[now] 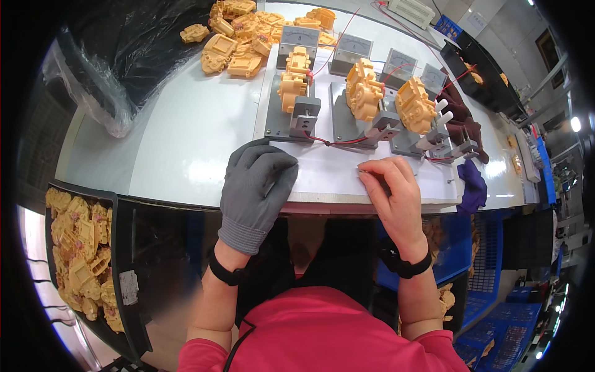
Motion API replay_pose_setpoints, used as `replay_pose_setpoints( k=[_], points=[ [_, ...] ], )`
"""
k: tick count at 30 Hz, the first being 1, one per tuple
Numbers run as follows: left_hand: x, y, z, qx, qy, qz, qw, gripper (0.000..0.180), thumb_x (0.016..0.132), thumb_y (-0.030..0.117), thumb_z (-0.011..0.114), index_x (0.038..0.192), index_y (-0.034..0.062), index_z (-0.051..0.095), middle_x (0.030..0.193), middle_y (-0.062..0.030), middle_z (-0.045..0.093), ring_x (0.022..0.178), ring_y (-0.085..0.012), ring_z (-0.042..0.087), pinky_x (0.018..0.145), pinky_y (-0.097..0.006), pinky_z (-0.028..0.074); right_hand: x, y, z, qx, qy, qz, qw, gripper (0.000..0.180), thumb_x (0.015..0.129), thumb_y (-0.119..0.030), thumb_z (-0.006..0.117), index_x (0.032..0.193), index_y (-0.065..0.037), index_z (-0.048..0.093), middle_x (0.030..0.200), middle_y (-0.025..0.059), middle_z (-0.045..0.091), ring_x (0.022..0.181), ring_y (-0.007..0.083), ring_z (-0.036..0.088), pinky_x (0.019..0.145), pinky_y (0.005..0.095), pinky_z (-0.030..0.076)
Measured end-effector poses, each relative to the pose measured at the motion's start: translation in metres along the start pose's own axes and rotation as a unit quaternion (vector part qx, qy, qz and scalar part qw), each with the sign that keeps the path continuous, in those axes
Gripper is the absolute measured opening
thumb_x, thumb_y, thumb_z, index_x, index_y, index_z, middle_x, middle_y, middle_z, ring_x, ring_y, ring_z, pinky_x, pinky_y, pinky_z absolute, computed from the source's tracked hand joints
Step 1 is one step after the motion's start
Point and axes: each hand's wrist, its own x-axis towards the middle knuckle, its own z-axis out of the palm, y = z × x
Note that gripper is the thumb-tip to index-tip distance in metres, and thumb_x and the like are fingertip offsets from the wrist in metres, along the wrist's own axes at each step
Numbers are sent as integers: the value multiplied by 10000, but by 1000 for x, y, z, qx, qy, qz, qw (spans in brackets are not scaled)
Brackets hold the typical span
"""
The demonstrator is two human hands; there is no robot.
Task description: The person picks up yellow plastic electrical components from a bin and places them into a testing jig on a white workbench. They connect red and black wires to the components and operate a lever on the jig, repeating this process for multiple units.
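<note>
My left hand [255,189], in a grey knit glove, rests at the bench's front edge with its fingertips pinched together; whatever may be between them is hidden. Bare, my right hand [395,195] hovers over the white board [331,180], thumb and forefinger closed on a tiny thing too small to name. Beyond the hands stand three grey test fixtures, each bearing a yellow plastic gear housing: the left housing [295,80], the middle housing [363,91] and the right housing [415,106]. Red and black wires [328,143] run between the fixtures' fronts.
Analog needle meters [351,54] stand behind the fixtures. A heap of yellow housings [238,37] lies at the back, near black plastic sheeting [124,49]. A bin of yellow parts [80,260] is at lower left. Purple cloth [472,186] hangs over the right edge.
</note>
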Motion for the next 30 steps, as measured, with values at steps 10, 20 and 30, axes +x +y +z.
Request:
replay_pose_setpoints(
  k=[10, 20, 30],
  points=[
    [0, 2, -1, -4, -2, -6, 1000, 122, 824, 65, 677, 942, 35, 672, 1011, -115, 626, 1041, -294, 558, 890, -374, 456, -7, -3, -2, 166, 82, 45, 982, 119, 886, -6, 644, 1004, -22, 634, 972, 70, 592, 890, 184, 565, 818, 278, 444],
    [0, -5, 3, -27, -8, -10, 1000, 160, 789, 26, 704, 940, 46, 655, 1005, -109, 612, 1078, -316, 547, 923, -401, 437, 9, -34, 20, 321, 58, -27, 945, 215, 899, -24, 627, 1112, -47, 605, 1080, 97, 559, 942, 176, 552, 802, 282, 465],
    [3, -3, -6, 7, -96, -53, 994, 200, 768, 33, 704, 958, 52, 642, 1017, -105, 566, 1101, -342, 502, 950, -431, 400, 29, -35, 29, 347, -2, -16, 938, 321, 894, -45, 646, 1200, -27, 552, 1158, 127, 525, 1008, 237, 522, 838, 314, 467]
  ],
)
